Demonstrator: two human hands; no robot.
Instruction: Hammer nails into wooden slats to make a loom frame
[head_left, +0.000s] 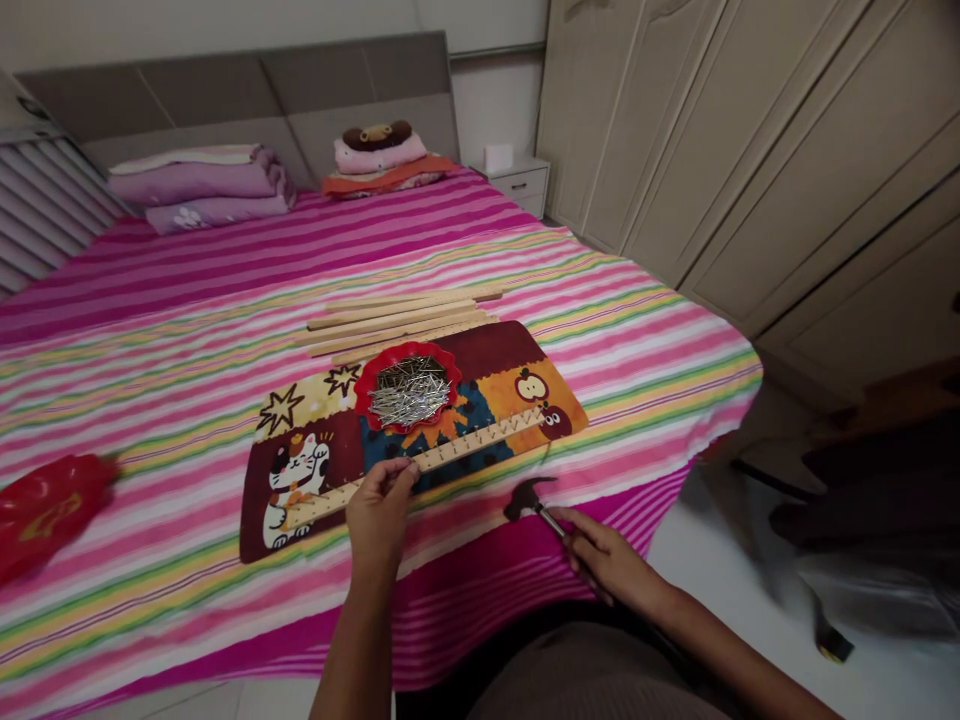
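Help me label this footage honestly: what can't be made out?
Head view:
Part of the hammer handle: behind the right hand.
Whether the left hand pinches anything: too small.
Nails in the red dish: too small to count.
Red object: left end cut off by left edge.

A bedroom — bed (637, 340), headboard (202, 100), wardrobe (675, 130).

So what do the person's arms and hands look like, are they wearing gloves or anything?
No gloves: the left hand and right hand are both bare. No sleeves, watch or bracelet show on the forearms either.
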